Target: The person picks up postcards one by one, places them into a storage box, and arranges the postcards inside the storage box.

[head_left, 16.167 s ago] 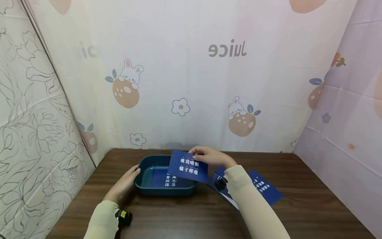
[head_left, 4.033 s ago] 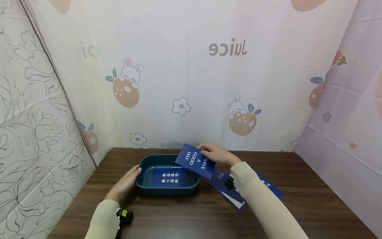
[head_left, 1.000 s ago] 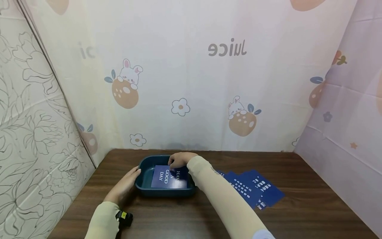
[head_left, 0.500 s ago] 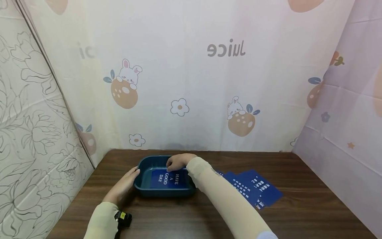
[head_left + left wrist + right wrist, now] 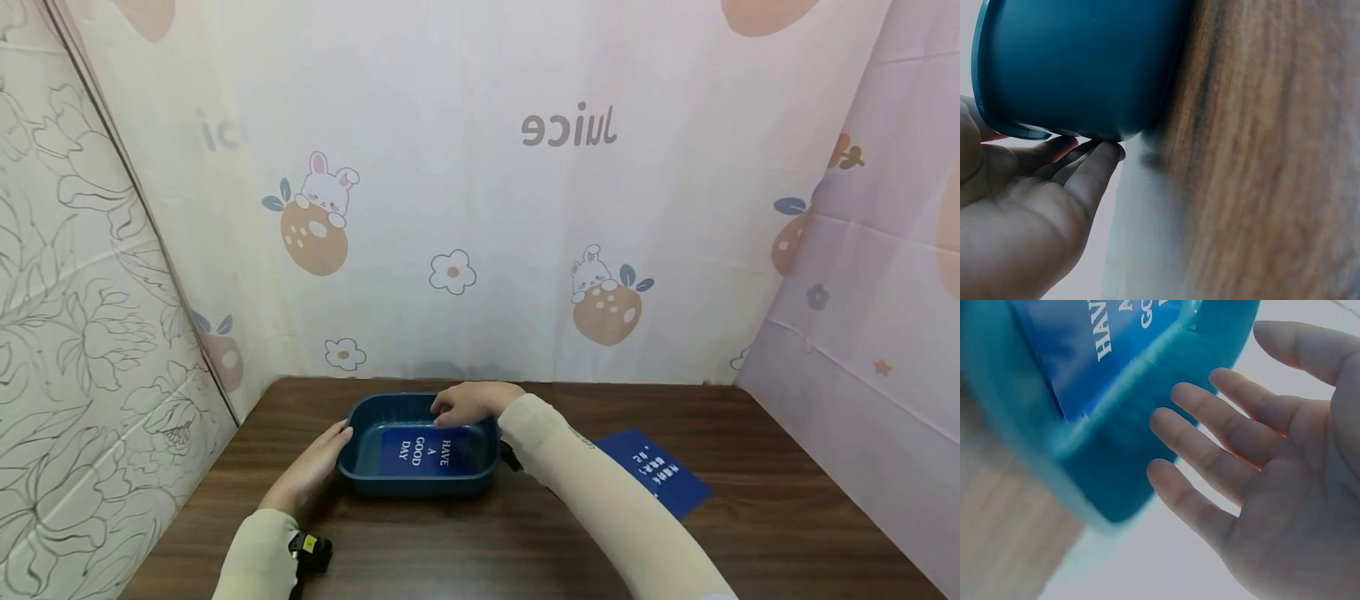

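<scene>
A dark teal plastic basin (image 5: 420, 486) stands on the table. Flat in it lies a blue card (image 5: 415, 451) with white "HAVE A GOOD DAY" lettering, also a blue card (image 5: 1094, 350) in the right wrist view. My left hand (image 5: 309, 468) holds the basin's left end, thumb at the rim and fingers against the outer wall (image 5: 1085, 69). Over the basin's back right rim is my right hand (image 5: 474, 403), holding nothing. Its spread fingers (image 5: 1200, 453) show apart from the card in the right wrist view.
More blue cards (image 5: 660, 471) with white writing lie on the table to the right, partly hidden by my right sleeve (image 5: 600, 492). The brown wooden table (image 5: 420, 550) ends at a patterned curtain (image 5: 480, 333) behind.
Earlier my right hand held the "HAVE A GOOD DAY" card and laid it in the basin, over the earlier card. It has since let go and moved slightly right. The left hand stays put.
</scene>
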The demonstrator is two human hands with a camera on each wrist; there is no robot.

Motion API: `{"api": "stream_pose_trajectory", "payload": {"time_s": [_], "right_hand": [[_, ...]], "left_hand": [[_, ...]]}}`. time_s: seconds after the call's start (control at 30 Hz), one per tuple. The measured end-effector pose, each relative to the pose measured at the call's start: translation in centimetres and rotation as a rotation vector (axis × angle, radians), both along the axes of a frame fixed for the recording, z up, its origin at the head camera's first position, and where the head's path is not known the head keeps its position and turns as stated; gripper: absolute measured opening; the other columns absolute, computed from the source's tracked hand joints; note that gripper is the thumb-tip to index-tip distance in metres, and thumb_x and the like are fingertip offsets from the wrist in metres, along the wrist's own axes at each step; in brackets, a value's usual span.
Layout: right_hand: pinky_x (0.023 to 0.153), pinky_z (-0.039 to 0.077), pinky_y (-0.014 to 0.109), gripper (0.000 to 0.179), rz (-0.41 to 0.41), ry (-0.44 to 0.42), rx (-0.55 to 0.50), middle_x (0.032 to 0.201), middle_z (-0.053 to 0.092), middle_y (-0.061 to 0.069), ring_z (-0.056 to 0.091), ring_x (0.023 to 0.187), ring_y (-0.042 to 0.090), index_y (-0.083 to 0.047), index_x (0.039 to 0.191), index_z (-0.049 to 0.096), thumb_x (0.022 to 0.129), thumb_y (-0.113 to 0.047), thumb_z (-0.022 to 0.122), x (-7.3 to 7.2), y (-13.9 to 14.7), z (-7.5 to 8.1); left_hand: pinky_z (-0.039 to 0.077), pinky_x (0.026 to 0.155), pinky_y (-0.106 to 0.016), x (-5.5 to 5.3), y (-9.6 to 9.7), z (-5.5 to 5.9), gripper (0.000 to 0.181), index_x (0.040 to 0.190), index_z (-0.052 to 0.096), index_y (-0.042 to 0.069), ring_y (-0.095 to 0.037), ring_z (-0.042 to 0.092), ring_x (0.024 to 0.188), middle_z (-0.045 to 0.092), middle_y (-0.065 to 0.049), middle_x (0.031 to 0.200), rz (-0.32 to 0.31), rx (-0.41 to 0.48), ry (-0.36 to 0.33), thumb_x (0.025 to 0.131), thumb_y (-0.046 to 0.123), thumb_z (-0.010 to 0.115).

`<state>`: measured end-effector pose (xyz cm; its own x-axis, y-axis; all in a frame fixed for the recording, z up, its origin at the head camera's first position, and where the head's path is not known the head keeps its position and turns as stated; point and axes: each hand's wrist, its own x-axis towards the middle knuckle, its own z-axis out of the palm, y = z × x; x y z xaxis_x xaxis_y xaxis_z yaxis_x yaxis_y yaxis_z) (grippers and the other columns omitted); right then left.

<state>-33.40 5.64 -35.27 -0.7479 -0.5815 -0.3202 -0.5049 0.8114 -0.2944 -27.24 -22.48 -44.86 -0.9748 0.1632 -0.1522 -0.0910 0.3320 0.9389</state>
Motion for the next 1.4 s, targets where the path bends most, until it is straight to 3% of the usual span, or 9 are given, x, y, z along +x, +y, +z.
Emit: {"api": "stream_pose_trajectory", "payload": {"time_s": [0.1,0.4,0.57,0.83,0.97,1.1,1.4], "right_hand": [[0.101,0.048,0.041,0.047,0.013,0.027,-0.028,0.132,0.061,0.0,0.056,0.12,0.017,-0.016,0.143,0.056,0.102,-0.039,0.057,0.8,1.1,0.5],[0.103,0.047,0.043,0.043,0.024,0.021,-0.144,0.14,0.058,0.005,0.054,0.127,0.021,-0.018,0.142,0.055,0.103,-0.037,0.056,2.4,4.8,2.4],[0.105,0.044,0.046,0.044,-0.038,-0.005,-0.23,0.141,0.057,0.004,0.053,0.128,0.022,-0.018,0.143,0.055,0.103,-0.038,0.056,3.0,7.1,2.4],[0.104,0.045,0.051,0.047,-0.109,0.023,-0.293,0.14,0.057,0.004,0.054,0.128,0.027,-0.018,0.144,0.053,0.103,-0.039,0.057,4.3,12.9,0.8],[0.103,0.043,0.057,0.047,-0.121,0.054,-0.269,0.138,0.058,0.011,0.054,0.127,0.034,-0.015,0.142,0.055,0.102,-0.04,0.057,4.9,16.5,0.0],[0.102,0.042,0.06,0.047,-0.183,0.056,-0.255,0.138,0.058,0.015,0.054,0.126,0.038,-0.013,0.139,0.057,0.1,-0.039,0.06,5.6,19.4,-0.7],[0.094,0.046,0.064,0.053,-0.299,0.047,-0.206,0.131,0.06,0.019,0.058,0.116,0.039,-0.004,0.135,0.058,0.094,-0.036,0.068,6.2,23.0,-2.1]], "left_hand": [[0.01,0.115,-0.064,0.0,0.0,0.0,0.069,0.157,0.01,-0.006,-0.047,0.002,0.148,0.006,-0.03,0.162,0.001,0.002,-0.002,0.11,0.038,0.035],[0.01,0.115,-0.063,0.1,-0.3,-0.1,0.068,0.158,0.009,-0.005,-0.047,0.002,0.148,0.006,-0.029,0.163,0.005,0.001,-0.005,0.11,0.038,0.034],[0.01,0.115,-0.063,0.2,-0.3,-0.1,0.07,0.158,0.008,-0.004,-0.047,0.002,0.148,0.005,-0.029,0.163,0.0,0.0,-0.006,0.11,0.04,0.035],[0.01,0.115,-0.063,0.2,-0.2,0.0,0.07,0.158,0.008,-0.004,-0.047,0.001,0.149,0.004,-0.028,0.163,0.0,-0.003,-0.006,0.11,0.039,0.035],[0.01,0.115,-0.063,0.2,-0.2,0.0,0.071,0.158,0.009,-0.004,-0.046,0.001,0.149,0.005,-0.028,0.163,-0.004,-0.009,0.001,0.109,0.041,0.035],[0.009,0.116,-0.062,0.1,-0.2,0.0,0.072,0.158,0.008,-0.004,-0.046,0.001,0.149,0.004,-0.028,0.163,-0.007,0.005,-0.002,0.109,0.042,0.036],[0.009,0.116,-0.061,0.0,0.0,0.0,0.07,0.158,0.008,-0.005,-0.046,0.001,0.149,0.005,-0.029,0.163,-0.012,0.003,-0.009,0.11,0.039,0.034]]}}
